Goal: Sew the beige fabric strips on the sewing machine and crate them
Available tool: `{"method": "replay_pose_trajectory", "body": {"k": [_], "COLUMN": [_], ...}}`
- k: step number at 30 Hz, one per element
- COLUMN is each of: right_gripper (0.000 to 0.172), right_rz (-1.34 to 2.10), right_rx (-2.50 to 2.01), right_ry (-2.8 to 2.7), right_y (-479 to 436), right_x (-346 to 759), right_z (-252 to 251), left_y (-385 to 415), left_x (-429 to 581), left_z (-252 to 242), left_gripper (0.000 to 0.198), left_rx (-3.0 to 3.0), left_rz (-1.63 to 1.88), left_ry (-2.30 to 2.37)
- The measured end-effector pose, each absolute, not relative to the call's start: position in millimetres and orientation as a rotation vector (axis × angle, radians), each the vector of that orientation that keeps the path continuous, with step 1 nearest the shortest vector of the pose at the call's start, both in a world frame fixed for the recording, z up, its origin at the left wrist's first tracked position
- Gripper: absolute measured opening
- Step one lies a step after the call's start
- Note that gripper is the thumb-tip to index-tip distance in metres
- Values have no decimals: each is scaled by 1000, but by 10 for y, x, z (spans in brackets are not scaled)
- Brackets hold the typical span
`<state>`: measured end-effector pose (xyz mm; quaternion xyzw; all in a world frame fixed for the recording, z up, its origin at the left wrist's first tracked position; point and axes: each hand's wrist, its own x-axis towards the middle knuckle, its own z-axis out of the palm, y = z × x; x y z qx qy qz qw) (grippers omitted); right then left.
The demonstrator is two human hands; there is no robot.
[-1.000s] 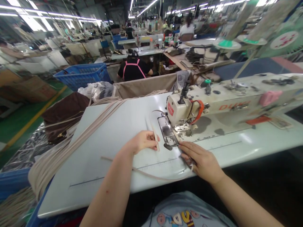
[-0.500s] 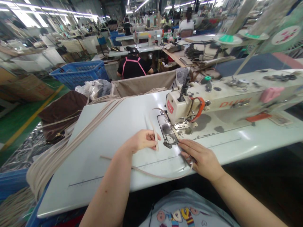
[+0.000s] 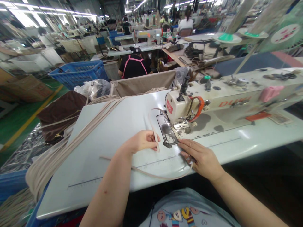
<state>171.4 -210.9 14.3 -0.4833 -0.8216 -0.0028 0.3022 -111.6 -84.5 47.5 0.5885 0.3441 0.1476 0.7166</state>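
Observation:
A narrow beige strip (image 3: pixel 163 178) curves along the table's front edge and passes under my right hand (image 3: pixel 200 157). My right fingers are closed on it, just in front of the sewing machine's needle area. The sewing machine (image 3: pixel 182 110) has a white head with an orange lever. From behind the machine's foot the strip loops back leftward to my left hand (image 3: pixel 146 141), which pinches its end between thumb and fingers. A dark metal plate (image 3: pixel 167 129) lies in the tabletop between my two hands.
A bundle of long beige strips (image 3: pixel 78 138) drapes over the left side of the white table (image 3: pixel 113 126). Beyond stand a blue crate (image 3: pixel 78 74), a plastic bag (image 3: pixel 94 90) and a fabric-lined bin (image 3: pixel 144 85). A person with pink straps (image 3: pixel 134 66) bends down behind the bin.
Both hands stay almost in place on the strip. The strip's end at my left hand has shifted very slightly toward me. The person behind the bin has moved a little.

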Motion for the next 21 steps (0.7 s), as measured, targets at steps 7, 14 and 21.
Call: {"method": "replay_pose_trajectory", "body": {"k": [7,14,21], "right_gripper": [39,37,37], "right_rz": [7,-4,6], "right_rx": [-1288,-1282,-1294], "right_ry": [-2176,-2183,-2173], "right_y": [-2109,-2111,-2111], "right_x": [1717,1720,1709], "right_z": [137,128,149], "left_y": [-840,-845,-842], "left_x": [-1122,-1122,-1135], "left_z": [499,500,481], "left_gripper": [42,42,39], "left_rx": [1301,1291,1276], "left_rz": [307,263,236], "left_ry": [713,655,622]}}
